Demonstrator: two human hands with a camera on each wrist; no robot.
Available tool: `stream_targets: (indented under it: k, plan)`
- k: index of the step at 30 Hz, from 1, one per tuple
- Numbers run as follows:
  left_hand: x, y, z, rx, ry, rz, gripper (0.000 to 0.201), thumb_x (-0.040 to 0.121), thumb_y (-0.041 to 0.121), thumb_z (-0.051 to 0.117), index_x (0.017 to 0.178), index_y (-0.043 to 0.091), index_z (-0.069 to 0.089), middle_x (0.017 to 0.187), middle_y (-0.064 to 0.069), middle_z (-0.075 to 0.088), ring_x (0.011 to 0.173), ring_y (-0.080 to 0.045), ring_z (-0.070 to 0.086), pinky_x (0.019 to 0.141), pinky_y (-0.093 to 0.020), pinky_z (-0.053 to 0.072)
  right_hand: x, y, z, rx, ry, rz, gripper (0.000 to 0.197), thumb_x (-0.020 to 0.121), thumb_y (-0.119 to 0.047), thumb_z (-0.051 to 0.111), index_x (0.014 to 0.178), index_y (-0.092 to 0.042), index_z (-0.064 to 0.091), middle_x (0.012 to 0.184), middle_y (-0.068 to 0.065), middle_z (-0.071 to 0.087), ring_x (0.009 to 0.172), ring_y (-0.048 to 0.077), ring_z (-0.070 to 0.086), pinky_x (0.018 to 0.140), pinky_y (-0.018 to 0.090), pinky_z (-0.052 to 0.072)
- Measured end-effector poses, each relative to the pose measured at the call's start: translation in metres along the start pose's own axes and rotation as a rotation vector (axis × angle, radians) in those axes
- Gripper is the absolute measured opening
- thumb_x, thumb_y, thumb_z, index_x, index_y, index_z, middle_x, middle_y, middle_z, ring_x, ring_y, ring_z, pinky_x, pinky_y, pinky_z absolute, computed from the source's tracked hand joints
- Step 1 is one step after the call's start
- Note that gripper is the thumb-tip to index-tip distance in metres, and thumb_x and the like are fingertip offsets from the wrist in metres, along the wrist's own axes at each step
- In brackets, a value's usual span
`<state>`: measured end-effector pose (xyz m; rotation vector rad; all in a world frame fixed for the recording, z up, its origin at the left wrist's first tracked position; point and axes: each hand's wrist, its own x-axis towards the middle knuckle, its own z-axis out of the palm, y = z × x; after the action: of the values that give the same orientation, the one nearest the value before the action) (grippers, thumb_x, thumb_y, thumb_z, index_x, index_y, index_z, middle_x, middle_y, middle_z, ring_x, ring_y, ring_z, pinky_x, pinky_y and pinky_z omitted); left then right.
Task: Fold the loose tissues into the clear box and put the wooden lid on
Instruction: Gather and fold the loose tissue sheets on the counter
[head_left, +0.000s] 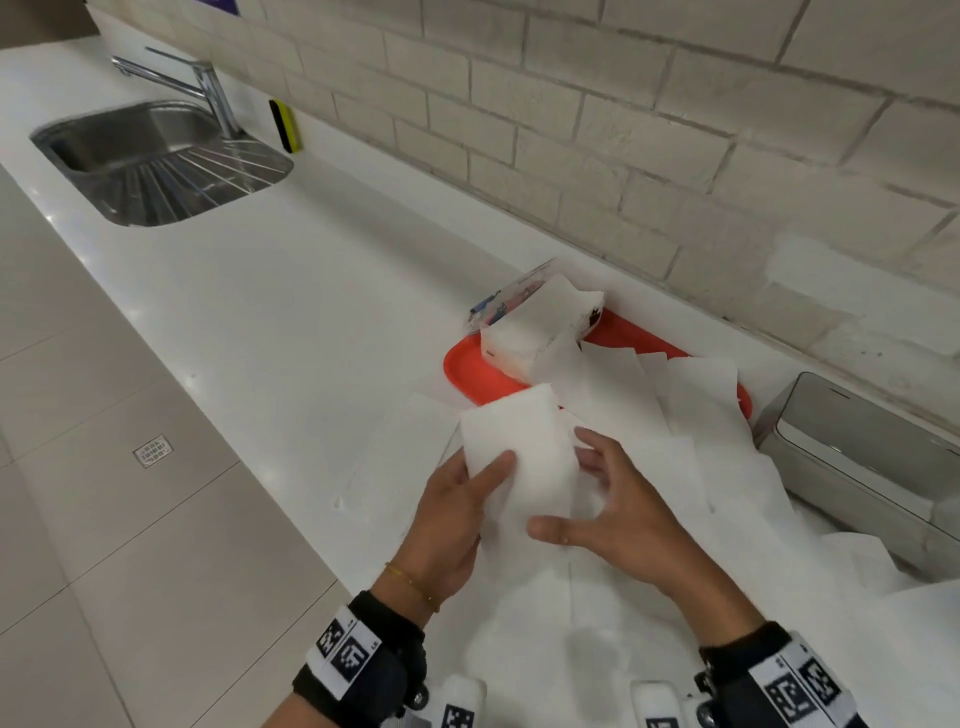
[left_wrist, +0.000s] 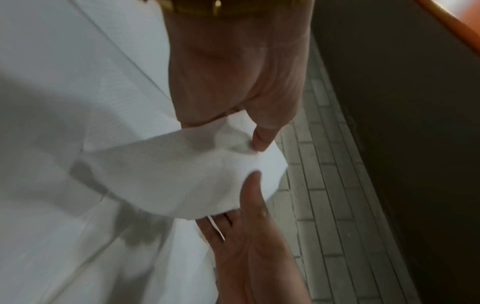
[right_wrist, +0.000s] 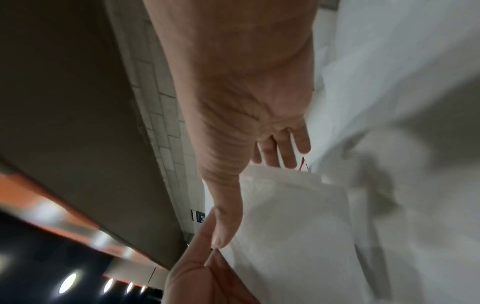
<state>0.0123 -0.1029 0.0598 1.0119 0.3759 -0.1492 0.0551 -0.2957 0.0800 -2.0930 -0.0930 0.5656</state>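
Note:
I hold a folded white tissue stack (head_left: 519, 457) above the counter. My left hand (head_left: 488, 478) pinches its left side, thumb on top and fingers underneath; the left wrist view shows that thumb (left_wrist: 262, 142) pressing into the tissue (left_wrist: 182, 181). My right hand (head_left: 576, 493) lies against the stack's right and lower edges with straight fingers (right_wrist: 283, 152) and thumb along the tissue (right_wrist: 293, 216). The clear box (head_left: 857, 457) stands open at the right. Loose tissues (head_left: 675, 415) are spread beneath my hands. No wooden lid is in view.
A red tray (head_left: 478, 374) near the brick wall carries an opened tissue pack (head_left: 540, 327). A steel sink (head_left: 156, 161) with a faucet (head_left: 208, 88) lies far left, a sponge (head_left: 284, 124) beside it. The counter edge runs diagonally on the left.

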Motion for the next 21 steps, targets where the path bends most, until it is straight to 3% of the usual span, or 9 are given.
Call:
stream_targets:
  k: [3,5,7,9,11,13,16,18,21]
  plan:
    - [-0.002,0.003,0.006,0.161,-0.057,0.04,0.03,0.1,0.024,0.068,0.128,0.013,0.072,0.122,-0.011,0.077,0.114,-0.035,0.073,0.097,-0.051,0.059,0.006,-0.003,0.007,0.207,-0.019,-0.055,0.058,0.072,-0.038,0.096,0.124,-0.028,0.071,0.115,-0.008,0.078,0.105,0.013,0.075,0.097,0.047,0.06]
    - [0.005,0.009,-0.004,0.307,0.02,0.143,0.037,0.096,0.044,0.074,0.116,0.014,0.076,0.114,-0.003,0.079,0.107,-0.026,0.075,0.093,-0.044,0.059,0.008,-0.001,0.008,0.283,0.014,-0.046,0.029,0.081,-0.026,0.09,0.107,-0.019,0.08,0.101,0.0,0.082,0.094,0.021,0.079,0.093,0.054,0.061]
    - [0.022,0.013,-0.031,0.59,0.268,0.271,0.042,0.09,0.058,0.074,0.104,0.019,0.077,0.104,0.006,0.079,0.099,-0.017,0.074,0.091,-0.039,0.057,0.008,0.004,0.006,0.352,0.042,-0.015,0.023,0.082,-0.024,0.088,0.103,-0.016,0.082,0.1,0.004,0.082,0.095,0.026,0.079,0.095,0.057,0.059]
    - [0.042,0.019,-0.067,1.041,0.571,0.301,0.044,0.09,0.055,0.074,0.115,0.02,0.073,0.114,0.001,0.075,0.109,-0.024,0.07,0.095,-0.041,0.052,0.008,0.009,0.002,0.415,0.052,0.008,0.024,0.084,-0.022,0.087,0.106,-0.016,0.081,0.103,0.005,0.082,0.098,0.027,0.079,0.099,0.058,0.057]
    - [0.059,0.021,-0.097,1.365,0.702,0.17,0.072,0.086,0.061,0.075,0.137,0.012,0.06,0.131,-0.015,0.065,0.121,-0.039,0.061,0.101,-0.049,0.045,0.009,0.013,-0.002,0.47,0.045,0.036,0.022,0.087,-0.02,0.084,0.108,-0.016,0.081,0.106,0.007,0.081,0.1,0.029,0.078,0.101,0.059,0.056]
    - [0.07,0.022,-0.11,1.536,0.707,0.009,0.1,0.079,0.068,0.078,0.149,0.006,0.044,0.138,-0.021,0.057,0.128,-0.042,0.054,0.106,-0.052,0.041,0.008,0.011,-0.006,0.513,0.038,0.033,0.022,0.09,-0.016,0.08,0.112,-0.016,0.079,0.109,0.008,0.081,0.102,0.03,0.078,0.103,0.058,0.055]
    - [0.081,0.023,-0.11,1.549,0.66,-0.118,0.11,0.074,0.064,0.085,0.152,0.005,0.033,0.14,-0.02,0.054,0.131,-0.041,0.052,0.107,-0.05,0.041,0.008,0.007,-0.007,0.55,0.024,0.014,0.028,0.094,-0.012,0.076,0.121,-0.019,0.075,0.114,0.008,0.079,0.107,0.029,0.076,0.104,0.055,0.055]
    - [0.092,0.025,-0.117,1.387,0.634,-0.191,0.101,0.071,0.057,0.09,0.142,0.005,0.041,0.134,-0.015,0.06,0.128,-0.04,0.057,0.107,-0.049,0.043,0.009,0.005,-0.006,0.558,0.011,-0.006,0.033,0.095,-0.009,0.074,0.125,-0.021,0.073,0.117,0.008,0.078,0.11,0.029,0.075,0.106,0.054,0.053]
    - [0.099,0.033,-0.128,1.167,0.562,-0.205,0.057,0.058,0.045,0.095,0.094,0.012,0.066,0.097,-0.004,0.07,0.097,-0.032,0.066,0.096,-0.045,0.053,0.01,0.003,-0.005,0.567,-0.005,-0.03,0.035,0.095,-0.005,0.073,0.127,-0.02,0.071,0.12,0.007,0.077,0.113,0.029,0.074,0.107,0.055,0.053]
